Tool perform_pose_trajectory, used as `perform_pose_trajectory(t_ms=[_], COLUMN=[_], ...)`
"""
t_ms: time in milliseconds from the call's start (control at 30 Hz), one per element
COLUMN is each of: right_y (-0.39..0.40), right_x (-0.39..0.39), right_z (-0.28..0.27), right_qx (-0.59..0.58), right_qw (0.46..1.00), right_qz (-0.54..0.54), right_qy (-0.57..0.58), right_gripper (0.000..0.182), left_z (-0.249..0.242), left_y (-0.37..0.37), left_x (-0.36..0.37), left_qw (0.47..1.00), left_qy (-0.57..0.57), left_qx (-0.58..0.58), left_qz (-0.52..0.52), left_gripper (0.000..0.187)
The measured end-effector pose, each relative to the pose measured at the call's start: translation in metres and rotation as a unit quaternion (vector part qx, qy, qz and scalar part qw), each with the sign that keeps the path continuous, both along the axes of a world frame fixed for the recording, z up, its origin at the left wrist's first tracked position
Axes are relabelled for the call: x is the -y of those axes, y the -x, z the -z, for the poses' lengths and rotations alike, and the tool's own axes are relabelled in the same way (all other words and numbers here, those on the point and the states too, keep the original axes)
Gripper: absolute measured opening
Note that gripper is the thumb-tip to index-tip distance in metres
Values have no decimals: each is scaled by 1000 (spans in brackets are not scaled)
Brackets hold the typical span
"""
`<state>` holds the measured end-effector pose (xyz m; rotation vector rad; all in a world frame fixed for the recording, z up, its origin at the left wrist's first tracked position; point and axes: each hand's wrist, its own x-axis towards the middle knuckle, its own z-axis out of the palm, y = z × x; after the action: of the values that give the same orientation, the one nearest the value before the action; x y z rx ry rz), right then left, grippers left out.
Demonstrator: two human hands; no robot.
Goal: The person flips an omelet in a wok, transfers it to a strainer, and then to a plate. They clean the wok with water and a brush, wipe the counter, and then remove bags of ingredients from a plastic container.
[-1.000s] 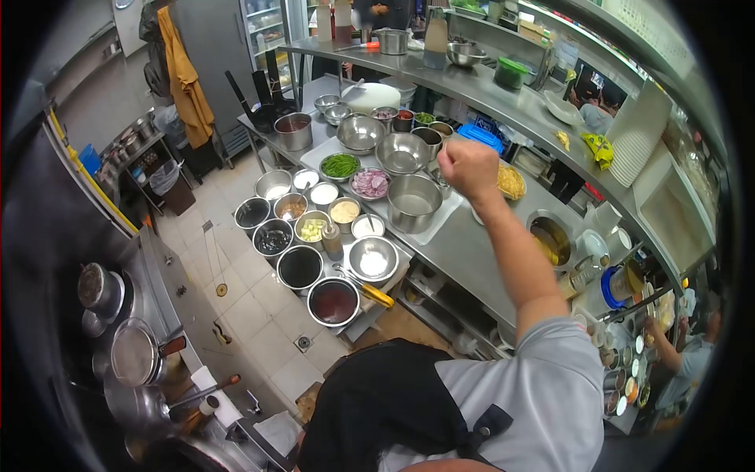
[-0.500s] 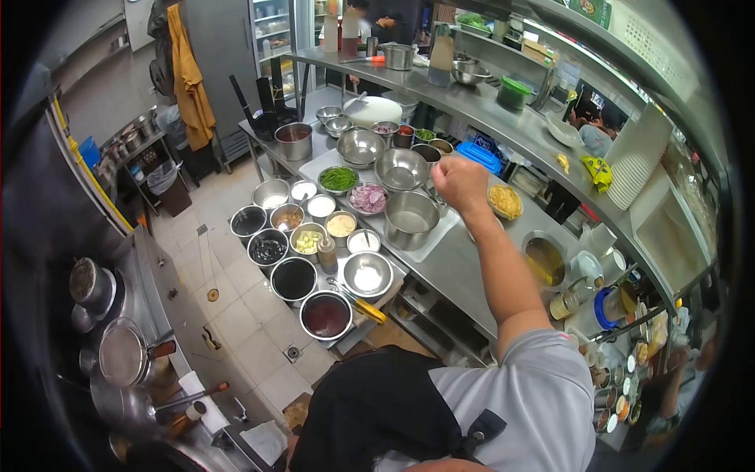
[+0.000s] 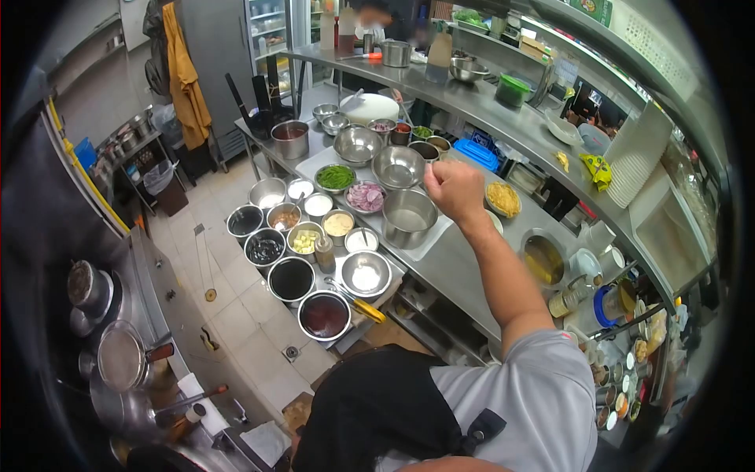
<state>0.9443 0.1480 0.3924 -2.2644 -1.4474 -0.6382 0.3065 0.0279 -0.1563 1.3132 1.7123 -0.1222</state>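
My right hand (image 3: pixel 454 189) reaches out over the steel counter, its fingers curled into a fist. What it holds, if anything, is hidden. Just left of it are an empty-looking steel bowl (image 3: pixel 399 167) and a deeper steel pot (image 3: pixel 410 219). A bowl of sliced red onion (image 3: pixel 366 197) and a bowl of chopped green vegetable (image 3: pixel 335 178) sit farther left. On the right of my hand lies a plate of yellow, fried-looking food (image 3: pixel 503 200). My left hand is not in view.
Pots of dark sauce (image 3: pixel 291 279) and reddish liquid (image 3: pixel 324 314) stand at the counter's near corner, beside yellow-handled tongs (image 3: pixel 366 309). A raised steel shelf (image 3: pixel 503 110) runs behind. Pans (image 3: pixel 123 358) line the left side. Another person (image 3: pixel 373 20) is at the back.
My right hand has shifted slightly left and down, still curled. At the back, the other person has come more into view. The whole view has moved a little.
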Motion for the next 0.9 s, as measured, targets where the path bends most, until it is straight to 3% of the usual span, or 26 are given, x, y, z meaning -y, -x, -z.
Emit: perform_pose_trajectory(t_ms=[33,67,100,133,167,233,267,400,633,767,833,900], right_y=[0,-1,-2,5,5,6,0,4,3,15,23,24], right_x=[5,12,17,29,13,-27,-48,-66,-96,-102,-93,-94], right_z=[7,14,18,6,-1,2,-2,-42,-68,-74,-71,-41], right_qx=[-2,-141,-273,-448,-439,-303,-392,-398,-422,-425,-416,-405], right_qw=[1000,979,917,819,821,882,827,801,791,792,809,809], right_qz=[-1,-143,-280,-359,-364,-339,-383,-424,-421,-402,-405,-425], right_qy=[6,-34,-77,-9,-7,-122,-123,-143,-135,-175,-97,-27], right_gripper=[20,39,64,97,97,102,112,125,126,117,103,62], left_z=[1,2,1,-1,-1,1,2,-1,2,3,5,6], left_y=[2,2,3,4,2,5,6,5,1,1,1,5], left_x=[2,3,0,-1,-2,3,7,1,2,10,13,19], left_qw=[1000,1000,1000,1000,1000,1000,1000,1000,999,999,999,998], left_qy=[1,-1,-3,-7,-7,-3,1,-7,-2,-3,-3,-6], left_qx=[0,0,0,-1,-1,-4,-3,-8,-8,-6,-4,-2], left_qz=[0,-1,-1,-3,-7,-11,-13,-24,-42,-49,-53,-60], left_gripper=[56,56,56,56,56,56,56,56,56,55,55,55])
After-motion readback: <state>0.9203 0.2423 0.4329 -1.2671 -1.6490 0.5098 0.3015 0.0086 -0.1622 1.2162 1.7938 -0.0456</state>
